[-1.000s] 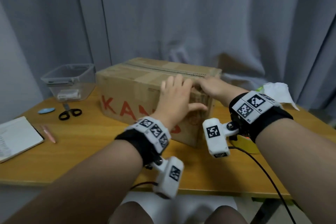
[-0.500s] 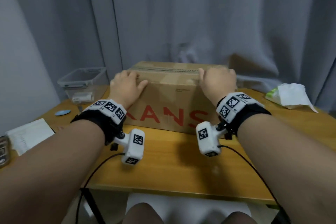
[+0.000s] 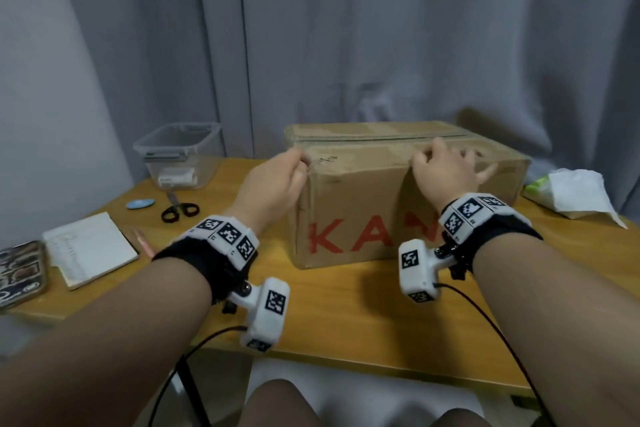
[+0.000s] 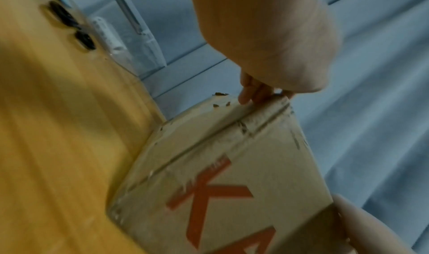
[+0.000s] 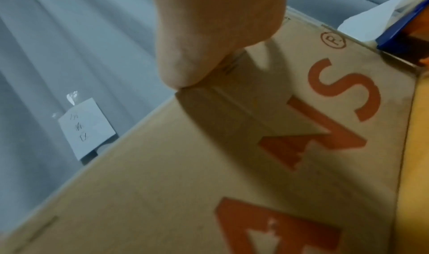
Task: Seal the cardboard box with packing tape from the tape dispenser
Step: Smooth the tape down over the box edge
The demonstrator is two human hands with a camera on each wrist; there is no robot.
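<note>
— So where's the box (image 3: 398, 198)?
— On the table (image 3: 346, 315), right of the tub (image 3: 176, 152). Left hand (image 3: 273, 184) grips its left top corner; right hand (image 3: 446, 173) curls over the top front edge.

What things are made of

The box (image 3: 398, 198) is brown cardboard, dull and scuffed. The table (image 3: 346, 308) is smooth yellow wood. The tub (image 3: 176, 156) is clear plastic, the curtain (image 3: 415, 45) soft grey cloth, the notebook (image 3: 91, 248) maybe paper.

Under both hands a tan cardboard box (image 3: 363, 204) bears red letters, on a honey-yellow table (image 3: 346, 315), with black-handled scissors (image 3: 178, 210) beyond the left hand (image 3: 273, 184).
</note>
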